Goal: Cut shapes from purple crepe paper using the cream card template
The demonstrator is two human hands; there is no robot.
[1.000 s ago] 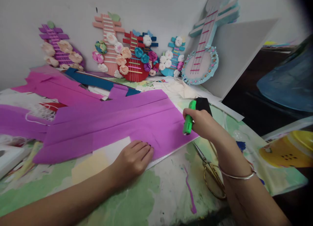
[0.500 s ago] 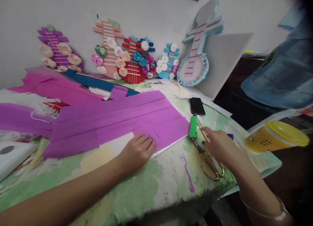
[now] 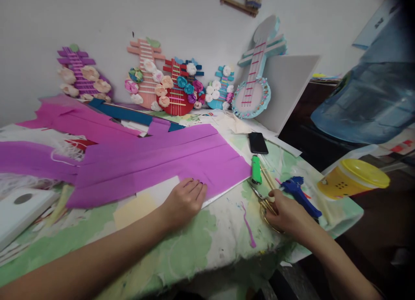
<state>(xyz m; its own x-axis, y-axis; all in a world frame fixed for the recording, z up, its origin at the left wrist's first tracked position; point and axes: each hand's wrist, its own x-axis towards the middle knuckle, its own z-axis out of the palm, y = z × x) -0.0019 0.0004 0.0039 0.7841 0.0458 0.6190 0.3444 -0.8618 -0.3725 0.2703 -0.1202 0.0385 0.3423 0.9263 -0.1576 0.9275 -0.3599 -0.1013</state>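
My left hand (image 3: pixel 188 201) presses on the near edge of a wide purple crepe paper sheet (image 3: pixel 155 157), its fingers bent and close together. White paper shows under that edge. On the right, my right hand (image 3: pixel 288 211) has its fingers closed on the gold handles of the scissors (image 3: pixel 266 205), whose blades point away to the left. A green lighter (image 3: pixel 256 169) lies just beyond the blade tips. Beside it are thin wooden sticks (image 3: pixel 267 178). A blue glue gun (image 3: pixel 301 196) rests to the right of my right hand.
Decorated toy lutes (image 3: pixel 177 88) lean along the wall. A black phone (image 3: pixel 258 143) lies behind the lighter. A yellow lidded tub (image 3: pixel 353 179) stands at the right edge, with a big water bottle (image 3: pixel 363 101) behind. Pink paper (image 3: pixel 81 120) and white yarn (image 3: pixel 69 148) lie left.
My right hand has moved down from the sticks by the lighter and taken hold of the scissors' handles. The blue glue gun has come into fuller view. My left hand stays put on the paper.
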